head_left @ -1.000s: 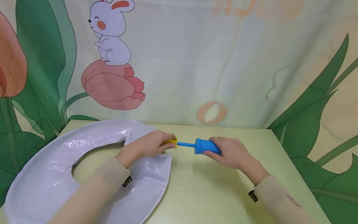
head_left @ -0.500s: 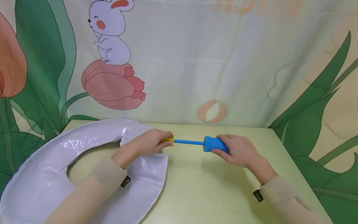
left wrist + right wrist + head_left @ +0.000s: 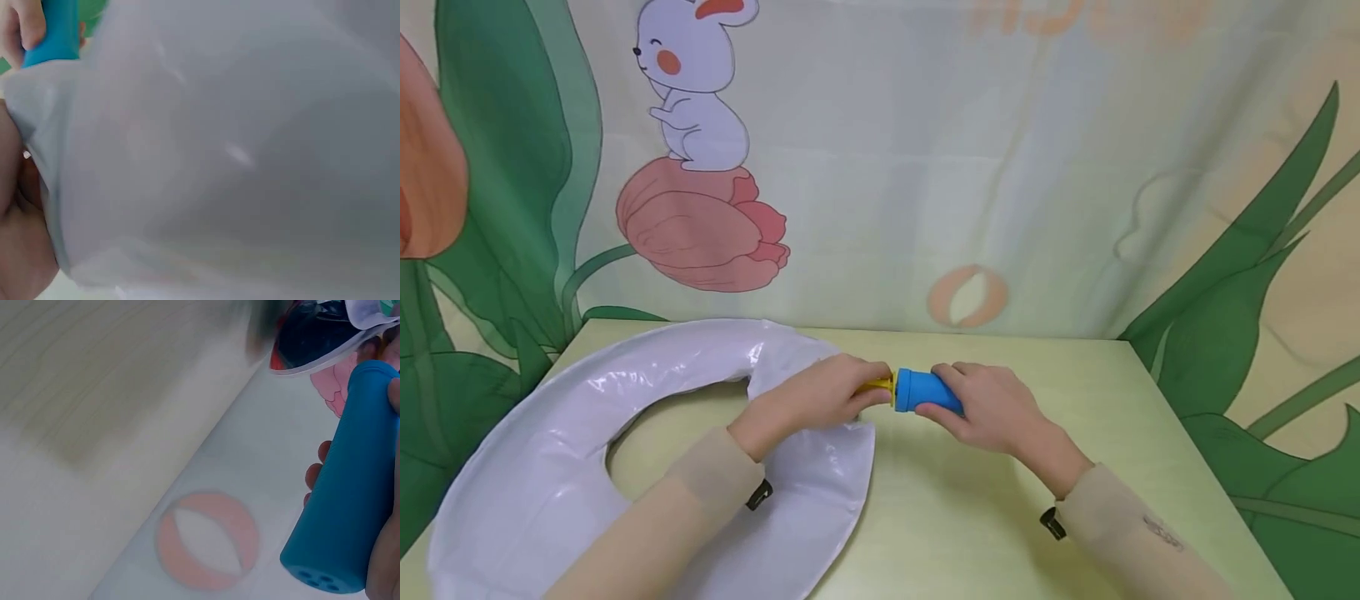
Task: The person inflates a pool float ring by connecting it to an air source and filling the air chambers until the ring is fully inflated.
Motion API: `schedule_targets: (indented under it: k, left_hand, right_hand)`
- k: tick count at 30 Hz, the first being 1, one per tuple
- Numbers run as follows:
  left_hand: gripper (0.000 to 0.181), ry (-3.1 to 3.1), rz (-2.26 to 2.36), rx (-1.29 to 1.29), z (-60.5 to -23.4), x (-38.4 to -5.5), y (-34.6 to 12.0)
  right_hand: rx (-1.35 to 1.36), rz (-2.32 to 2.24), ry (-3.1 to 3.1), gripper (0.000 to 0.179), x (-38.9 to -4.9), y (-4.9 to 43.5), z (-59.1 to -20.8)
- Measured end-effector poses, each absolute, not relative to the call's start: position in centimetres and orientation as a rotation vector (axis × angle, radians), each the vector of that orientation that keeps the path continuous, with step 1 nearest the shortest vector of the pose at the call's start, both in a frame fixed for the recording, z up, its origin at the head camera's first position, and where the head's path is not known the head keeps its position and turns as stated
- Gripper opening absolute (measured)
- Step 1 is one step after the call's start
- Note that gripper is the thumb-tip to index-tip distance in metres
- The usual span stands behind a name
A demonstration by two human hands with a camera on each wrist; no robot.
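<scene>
A blue hand pump [image 3: 928, 392] lies level between both hands, its blue rod out of sight inside the barrel. My right hand [image 3: 996, 408] wraps round the barrel, whose holed end shows in the right wrist view. My left hand [image 3: 823, 392] grips the yellow end [image 3: 880, 384] of the pump at the ring's right edge. A pale lilac inflatable swim ring [image 3: 512, 458], slack and wrinkled, lies under the left forearm. In the left wrist view the ring's sheet [image 3: 219, 156] covers most of the frame and hides part of the left hand.
The pale yellow-green table [image 3: 970, 517] ends at a printed cloth backdrop [image 3: 887, 167] with a rabbit and flowers. A dark printed patch on the ring [image 3: 312, 337] shows in the right wrist view. Both sleeves carry a small black strap end.
The hands first drew apart, lengthening the exposed blue rod. Now they have come together, the rod pushed into the barrel, and the ring has shifted slightly right with the left hand.
</scene>
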State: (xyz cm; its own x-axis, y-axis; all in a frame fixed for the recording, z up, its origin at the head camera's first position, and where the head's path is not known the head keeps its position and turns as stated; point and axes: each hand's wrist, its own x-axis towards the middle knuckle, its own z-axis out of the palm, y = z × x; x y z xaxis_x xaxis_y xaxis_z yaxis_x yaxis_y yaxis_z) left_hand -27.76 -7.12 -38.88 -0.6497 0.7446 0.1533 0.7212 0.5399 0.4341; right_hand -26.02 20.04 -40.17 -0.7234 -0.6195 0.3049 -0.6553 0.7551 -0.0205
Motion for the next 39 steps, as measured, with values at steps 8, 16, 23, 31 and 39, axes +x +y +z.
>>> schedule_targets:
  k: [8,16,23,31,39]
  left_hand:
    - [0.017,2.708,0.687,1.225,-39.4,-28.7,-10.2]
    - [0.015,2.739,0.674,1.231,-39.4,-29.2,-11.3]
    - [0.010,2.793,0.636,1.253,-37.7,-28.7,-8.6]
    - [0.015,2.860,0.603,1.236,-37.0,-27.9,-5.7]
    - [0.014,2.789,0.641,1.231,-38.3,-27.7,-6.5]
  right_hand:
    - [0.952,0.314,-2.772,0.052,-26.8,24.8,-42.2]
    - [0.899,0.377,-2.798,0.047,-27.3,28.4,-43.0]
    - [0.910,0.287,-2.729,0.051,-27.0,25.8,-41.4]
    - [0.941,0.217,-2.648,0.052,-26.6,21.6,-39.0]
    - [0.951,0.221,-2.699,0.059,-26.4,21.6,-40.1]
